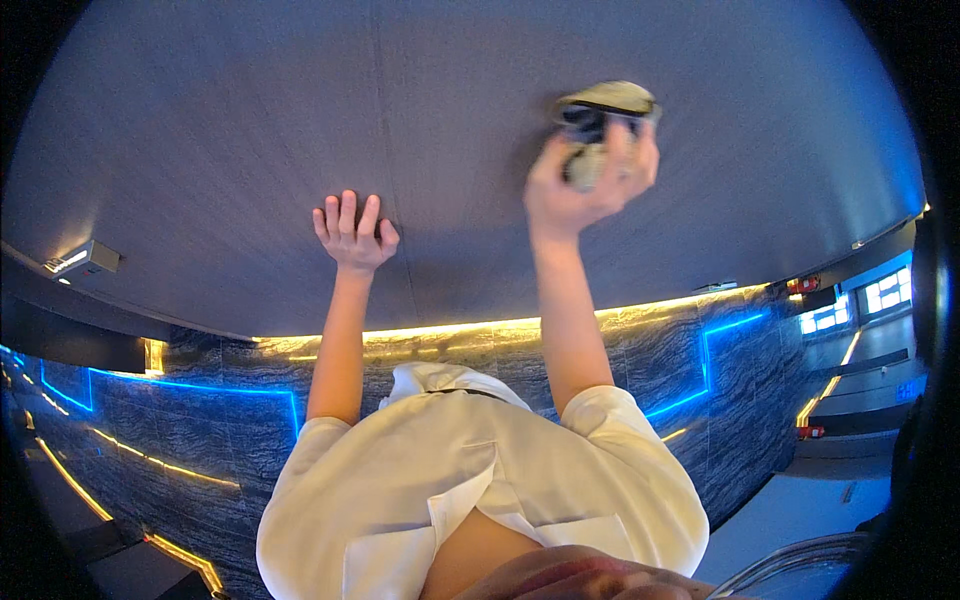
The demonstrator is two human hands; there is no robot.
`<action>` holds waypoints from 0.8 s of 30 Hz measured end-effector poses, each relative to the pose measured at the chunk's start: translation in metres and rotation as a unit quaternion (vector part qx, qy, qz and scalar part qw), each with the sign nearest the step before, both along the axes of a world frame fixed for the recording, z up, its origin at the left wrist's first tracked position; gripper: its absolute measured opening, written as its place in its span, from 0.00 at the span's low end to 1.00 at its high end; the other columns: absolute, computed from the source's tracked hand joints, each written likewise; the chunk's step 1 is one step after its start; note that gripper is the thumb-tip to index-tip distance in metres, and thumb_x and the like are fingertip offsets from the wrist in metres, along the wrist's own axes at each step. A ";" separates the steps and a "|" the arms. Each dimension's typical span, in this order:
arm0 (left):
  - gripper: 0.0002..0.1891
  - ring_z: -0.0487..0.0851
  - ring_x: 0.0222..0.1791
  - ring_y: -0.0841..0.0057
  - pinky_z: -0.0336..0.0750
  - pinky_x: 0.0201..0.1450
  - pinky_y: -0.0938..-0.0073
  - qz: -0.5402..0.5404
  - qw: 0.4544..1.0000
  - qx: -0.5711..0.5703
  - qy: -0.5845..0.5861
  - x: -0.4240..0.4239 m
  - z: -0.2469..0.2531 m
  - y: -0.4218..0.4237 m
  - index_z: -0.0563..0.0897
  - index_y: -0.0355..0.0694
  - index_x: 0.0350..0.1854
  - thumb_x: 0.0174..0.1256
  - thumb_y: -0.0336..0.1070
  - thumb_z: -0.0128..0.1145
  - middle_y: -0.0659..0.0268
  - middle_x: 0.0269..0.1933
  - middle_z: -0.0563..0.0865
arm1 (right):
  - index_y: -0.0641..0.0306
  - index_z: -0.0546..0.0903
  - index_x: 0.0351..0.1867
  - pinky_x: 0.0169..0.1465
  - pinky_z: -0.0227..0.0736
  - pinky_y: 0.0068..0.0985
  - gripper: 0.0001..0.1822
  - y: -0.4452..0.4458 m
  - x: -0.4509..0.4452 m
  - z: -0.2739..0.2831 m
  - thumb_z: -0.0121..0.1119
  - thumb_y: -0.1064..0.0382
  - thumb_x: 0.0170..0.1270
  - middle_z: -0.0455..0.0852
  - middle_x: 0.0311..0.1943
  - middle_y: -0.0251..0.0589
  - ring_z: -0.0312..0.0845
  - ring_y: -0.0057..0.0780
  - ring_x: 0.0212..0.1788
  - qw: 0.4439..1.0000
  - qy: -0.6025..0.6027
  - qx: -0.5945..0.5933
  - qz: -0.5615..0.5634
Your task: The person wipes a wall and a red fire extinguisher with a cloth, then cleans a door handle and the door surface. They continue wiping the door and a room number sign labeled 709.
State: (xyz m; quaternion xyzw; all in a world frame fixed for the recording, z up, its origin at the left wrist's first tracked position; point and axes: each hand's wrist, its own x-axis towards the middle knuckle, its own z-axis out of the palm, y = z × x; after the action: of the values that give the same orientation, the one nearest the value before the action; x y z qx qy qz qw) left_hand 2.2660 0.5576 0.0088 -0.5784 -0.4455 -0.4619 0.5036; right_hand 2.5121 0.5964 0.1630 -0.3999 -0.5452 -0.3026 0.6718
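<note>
My left hand lies on a broad dark grey surface, its fingers spread, holding nothing. A thin seam in the surface runs beside it. Farther out and to the right, my right hand grips a hand-held object with a beige outer part, a dark middle and a rounded beige part under the fingers. Motion blur hides its exact kind. The object is at the surface; firm contact cannot be told.
Bright yellow strip lighting follows the surface's near edge. Patterned dark panels carry blue light lines. A small grey box-shaped fixture is at the left edge. Windows appear at the far right.
</note>
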 end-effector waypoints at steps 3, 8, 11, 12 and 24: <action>0.21 0.59 0.73 0.56 0.47 0.76 0.51 -0.004 1.000 -0.004 -0.010 0.001 -0.004 -0.002 0.74 0.45 0.60 0.69 0.47 0.45 0.55 0.69 0.69 | 0.47 0.83 0.38 0.59 0.60 0.50 0.11 -0.023 -0.065 -0.006 0.60 0.52 0.54 0.79 0.56 0.39 0.67 0.53 0.60 0.995 -0.081 0.018 0.063; 0.26 0.62 0.72 0.58 0.54 0.74 0.48 0.005 1.000 -0.010 -0.013 -0.009 -0.028 -0.004 0.68 0.49 0.63 0.70 0.58 0.48 0.65 0.64 0.66 | 0.35 0.83 0.36 0.59 0.62 0.40 0.08 -0.041 -0.098 -0.083 0.63 0.54 0.53 0.83 0.51 0.20 0.72 0.37 0.59 0.955 -0.272 0.041 0.113; 0.15 0.62 0.72 0.59 0.51 0.75 0.51 -0.037 0.999 -0.009 -0.012 -0.002 -0.017 -0.012 0.75 0.50 0.54 0.72 0.49 0.46 0.62 0.66 0.70 | 0.37 0.83 0.35 0.60 0.61 0.43 0.07 -0.044 -0.056 -0.122 0.64 0.54 0.53 0.81 0.54 0.22 0.70 0.38 0.60 0.936 -0.335 -0.028 0.103; 0.12 0.62 0.72 0.59 0.50 0.76 0.53 -0.030 1.000 -0.007 -0.003 -0.002 -0.015 -0.013 0.77 0.50 0.51 0.72 0.44 0.45 0.60 0.66 0.72 | 0.37 0.83 0.35 0.61 0.61 0.43 0.07 -0.045 -0.034 -0.139 0.64 0.54 0.53 0.80 0.55 0.24 0.69 0.38 0.61 0.935 -0.339 -0.051 0.092; 0.15 0.61 0.70 0.55 0.47 0.76 0.47 -0.065 0.988 -0.013 -0.142 0.036 0.014 -0.016 0.76 0.41 0.51 0.63 0.38 0.52 0.55 0.62 0.69 | 0.65 0.77 0.51 0.64 0.61 0.51 0.23 0.029 0.158 -0.046 0.64 0.65 0.50 0.70 0.60 0.61 0.64 0.61 0.62 0.993 -0.047 -0.086 -0.065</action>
State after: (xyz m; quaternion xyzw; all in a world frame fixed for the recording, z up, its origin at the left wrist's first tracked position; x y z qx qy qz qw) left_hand 2.3020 0.5412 0.0232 -0.5416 -0.4798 -0.5650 0.3966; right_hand 2.6705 0.6254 0.1173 -0.4761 -0.5731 -0.3163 0.5872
